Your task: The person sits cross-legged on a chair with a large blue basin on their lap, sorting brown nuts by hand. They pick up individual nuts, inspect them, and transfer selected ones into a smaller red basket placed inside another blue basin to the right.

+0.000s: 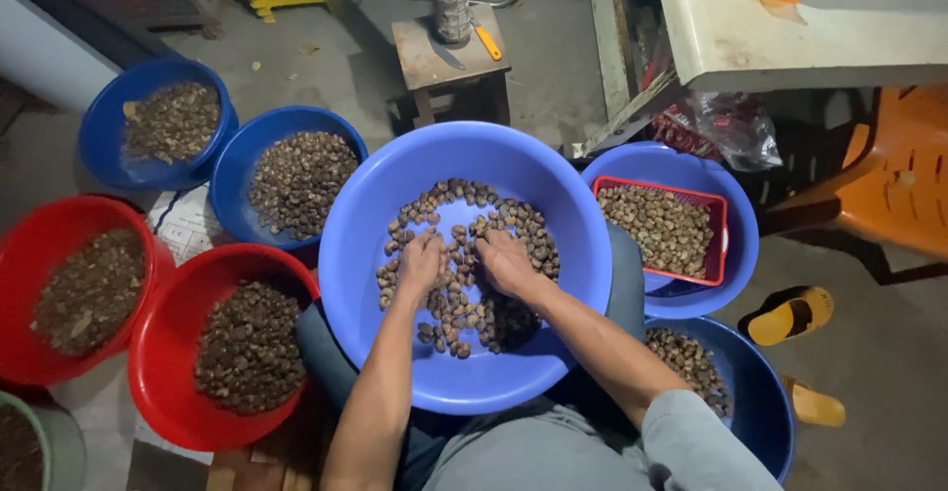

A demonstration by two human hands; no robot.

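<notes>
down on the person's lap sits a big round blue plastic basin [553,185], smooth and glossy, with a loose layer of small brown nuts [464,264] spread over its floor, lumpy and matt, thickest toward the middle and the far side. both hands lie palm down on that heap, near the basin's centre. the left hand [422,262] has its fingers curled loosely into the nuts, half clenched, touching them; whether it actually holds any i cannot tell. the right hand [507,262] sits just beside it, fingers bent and spread over the nuts, likewise pressed on them, its grasp hidden under the palm.

around the basin stand other round tubs on the concrete floor: two red basins [158,353] at the left with darker, finer pieces, two smaller blue bowls [232,170] beyond them, and at the right a blue bowl holding a rectangular red mesh basket [719,224] of paler nuts. a yellow sandal [790,315] lies near the right edge.
</notes>
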